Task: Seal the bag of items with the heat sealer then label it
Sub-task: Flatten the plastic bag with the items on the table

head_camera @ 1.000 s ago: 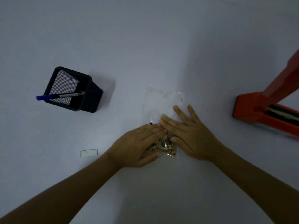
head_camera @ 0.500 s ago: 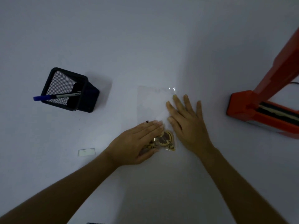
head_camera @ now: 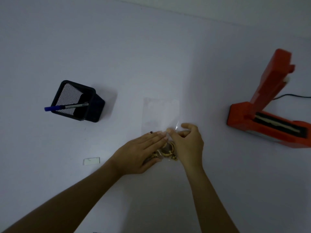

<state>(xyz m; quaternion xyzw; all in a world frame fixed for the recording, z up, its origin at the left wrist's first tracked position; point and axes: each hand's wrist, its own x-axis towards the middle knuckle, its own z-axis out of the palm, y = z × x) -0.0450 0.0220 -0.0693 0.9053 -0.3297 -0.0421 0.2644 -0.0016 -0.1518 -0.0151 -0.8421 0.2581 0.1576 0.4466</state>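
The clear bag (head_camera: 160, 115) lies unsealed on the counter (head_camera: 151, 47), left hand (head_camera: 141, 153) flat on its contents, right hand (head_camera: 186, 145) pinching its edge; the open heat sealer (head_camera: 269, 118) and label (head_camera: 91, 161) wait unused.

- Both hands are in view, reaching forward from bare forearms that enter at the bottom edge.
- The left hand (head_camera: 143, 152) lies flat, palm down, fingers straight and pressed together, pointing up and to the right; the thumb is tucked along the lower edge.
- The right hand (head_camera: 188, 145) is raised on its side, fingers curled, thumb and forefinger pinched together at the tips.
- The fingertips of both hands nearly meet.
- The right forearm runs steeply; the left crosses diagonally from the lower left corner.
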